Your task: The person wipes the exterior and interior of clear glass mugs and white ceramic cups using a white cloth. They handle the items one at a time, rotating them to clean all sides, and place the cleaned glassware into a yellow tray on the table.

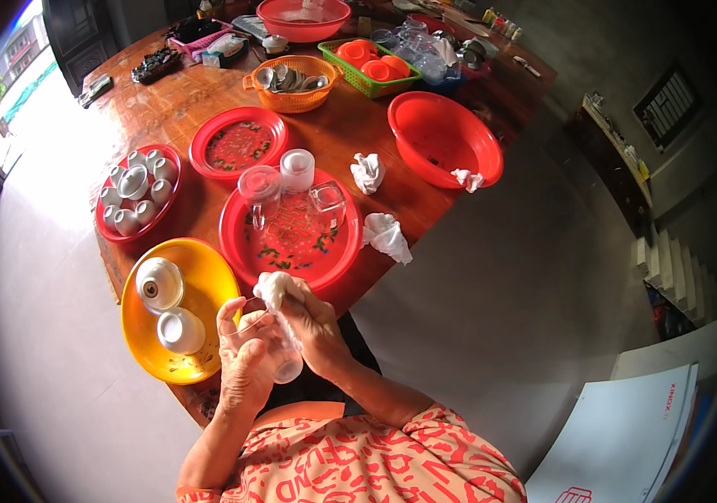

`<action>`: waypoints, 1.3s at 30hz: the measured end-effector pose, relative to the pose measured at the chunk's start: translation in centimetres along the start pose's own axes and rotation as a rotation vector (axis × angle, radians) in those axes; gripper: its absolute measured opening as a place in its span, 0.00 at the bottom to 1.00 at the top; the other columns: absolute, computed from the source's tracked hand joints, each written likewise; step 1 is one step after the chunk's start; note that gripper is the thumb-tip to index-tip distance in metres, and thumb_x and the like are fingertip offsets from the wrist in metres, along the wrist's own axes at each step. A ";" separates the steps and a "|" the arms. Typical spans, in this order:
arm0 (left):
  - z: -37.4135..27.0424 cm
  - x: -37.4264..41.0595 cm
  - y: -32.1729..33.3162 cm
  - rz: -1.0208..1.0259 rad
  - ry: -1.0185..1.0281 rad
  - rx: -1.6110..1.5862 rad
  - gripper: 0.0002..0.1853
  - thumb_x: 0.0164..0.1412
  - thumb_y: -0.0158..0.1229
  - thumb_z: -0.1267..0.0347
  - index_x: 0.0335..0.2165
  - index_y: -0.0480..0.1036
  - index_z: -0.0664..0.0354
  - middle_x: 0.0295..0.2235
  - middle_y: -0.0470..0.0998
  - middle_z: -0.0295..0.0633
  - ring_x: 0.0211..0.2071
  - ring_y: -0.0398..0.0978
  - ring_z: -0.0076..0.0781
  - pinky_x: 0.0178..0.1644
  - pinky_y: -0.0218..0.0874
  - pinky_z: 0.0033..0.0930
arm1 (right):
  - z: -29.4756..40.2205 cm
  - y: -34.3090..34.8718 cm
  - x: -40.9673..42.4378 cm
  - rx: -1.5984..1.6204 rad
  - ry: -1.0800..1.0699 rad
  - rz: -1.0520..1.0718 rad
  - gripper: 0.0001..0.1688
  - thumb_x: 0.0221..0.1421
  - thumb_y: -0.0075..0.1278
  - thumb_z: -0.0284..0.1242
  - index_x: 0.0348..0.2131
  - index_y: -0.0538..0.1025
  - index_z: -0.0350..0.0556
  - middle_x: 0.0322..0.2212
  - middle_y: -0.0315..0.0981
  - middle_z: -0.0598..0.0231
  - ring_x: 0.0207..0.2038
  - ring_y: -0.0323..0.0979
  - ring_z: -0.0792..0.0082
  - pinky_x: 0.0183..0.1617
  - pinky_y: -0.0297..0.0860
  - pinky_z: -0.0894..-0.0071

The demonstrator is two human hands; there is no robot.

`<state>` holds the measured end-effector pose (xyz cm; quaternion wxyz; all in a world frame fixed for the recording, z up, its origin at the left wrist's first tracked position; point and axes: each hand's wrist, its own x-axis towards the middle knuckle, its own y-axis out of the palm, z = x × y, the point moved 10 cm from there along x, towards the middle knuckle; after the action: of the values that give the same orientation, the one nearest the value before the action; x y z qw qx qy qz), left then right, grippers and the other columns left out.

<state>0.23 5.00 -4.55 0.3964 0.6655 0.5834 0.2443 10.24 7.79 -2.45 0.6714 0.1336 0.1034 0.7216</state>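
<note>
My left hand [244,358] holds a clear drinking glass [287,363], tilted with its base toward me. In my right hand [316,324] is a bunched white cloth [278,288], pressed at the glass's rim and side. Just beyond my hands lies a red round tray [289,251] with a printed pattern. On its far side stand a clear glass mug [260,188], a frosted cup [297,170] and a square clear glass [327,197]. To the left, a yellow basin [207,264] holds a white lidded bowl [160,284] and a white cup [181,331].
A red plate of several white cups [160,190], another red tray [239,114] and a large red basin [446,119] are on the wooden table [346,135]. Crumpled white cloths [386,236] lie near its right edge. Farther back are an orange basket [292,104] and green basket [371,85].
</note>
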 end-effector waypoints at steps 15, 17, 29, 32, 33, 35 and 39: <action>-2.7 0.5 -2.2 -0.187 0.175 -0.138 0.35 0.50 0.65 0.70 0.54 0.56 0.50 0.38 0.68 0.35 0.37 0.66 0.21 0.46 0.59 0.29 | 3.7 3.9 -5.3 -0.706 -0.595 0.047 0.26 0.63 0.41 0.34 0.54 0.65 0.34 0.50 0.57 0.46 0.50 0.61 0.56 0.52 0.60 0.63; -2.6 0.3 -2.1 -0.154 0.173 -0.153 0.37 0.49 0.66 0.69 0.55 0.55 0.51 0.40 0.69 0.36 0.38 0.68 0.24 0.46 0.60 0.30 | 3.6 3.9 -5.0 -0.672 -0.584 0.063 0.26 0.62 0.41 0.34 0.54 0.65 0.34 0.50 0.57 0.47 0.50 0.61 0.55 0.53 0.59 0.63; -2.0 -0.2 -0.9 0.010 0.045 -0.038 0.41 0.49 0.65 0.74 0.59 0.54 0.59 0.43 0.69 0.41 0.44 0.70 0.31 0.50 0.64 0.35 | 2.4 2.3 -0.1 -0.278 -0.248 0.123 0.20 0.63 0.42 0.31 0.50 0.67 0.35 0.49 0.59 0.53 0.51 0.61 0.62 0.54 0.59 0.67; -1.7 -0.2 -1.7 -0.036 0.078 0.075 0.39 0.48 0.63 0.76 0.57 0.55 0.59 0.43 0.67 0.40 0.45 0.68 0.30 0.51 0.63 0.33 | 1.0 1.6 -0.5 -0.282 -0.126 -0.005 0.19 0.63 0.41 0.28 0.51 0.67 0.36 0.49 0.59 0.53 0.50 0.62 0.63 0.54 0.59 0.68; -1.9 -0.1 -1.6 -0.041 0.084 0.066 0.39 0.48 0.63 0.75 0.57 0.55 0.59 0.43 0.67 0.40 0.45 0.68 0.30 0.51 0.63 0.33 | 2.2 2.0 -1.1 -0.393 -0.293 0.012 0.21 0.63 0.41 0.29 0.52 0.67 0.38 0.49 0.59 0.51 0.49 0.62 0.61 0.53 0.60 0.66; -2.3 0.1 -1.3 -0.051 0.096 0.045 0.39 0.48 0.63 0.75 0.57 0.54 0.59 0.43 0.66 0.40 0.45 0.67 0.30 0.52 0.62 0.33 | 3.4 2.7 -2.2 -0.601 -0.466 0.034 0.23 0.62 0.42 0.32 0.52 0.65 0.35 0.50 0.59 0.54 0.49 0.64 0.64 0.52 0.61 0.68; -3.5 0.4 -1.4 -0.166 0.174 0.031 0.40 0.45 0.66 0.65 0.54 0.55 0.59 0.43 0.67 0.44 0.46 0.68 0.37 0.54 0.60 0.42 | 3.9 4.0 -4.2 -0.774 -0.663 0.074 0.25 0.62 0.42 0.35 0.52 0.66 0.33 0.49 0.58 0.47 0.48 0.64 0.55 0.52 0.61 0.63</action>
<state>-3.26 6.27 -3.77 0.3526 0.5972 0.6725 0.2584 8.03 3.20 2.26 0.6425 0.1006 -0.3949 0.6490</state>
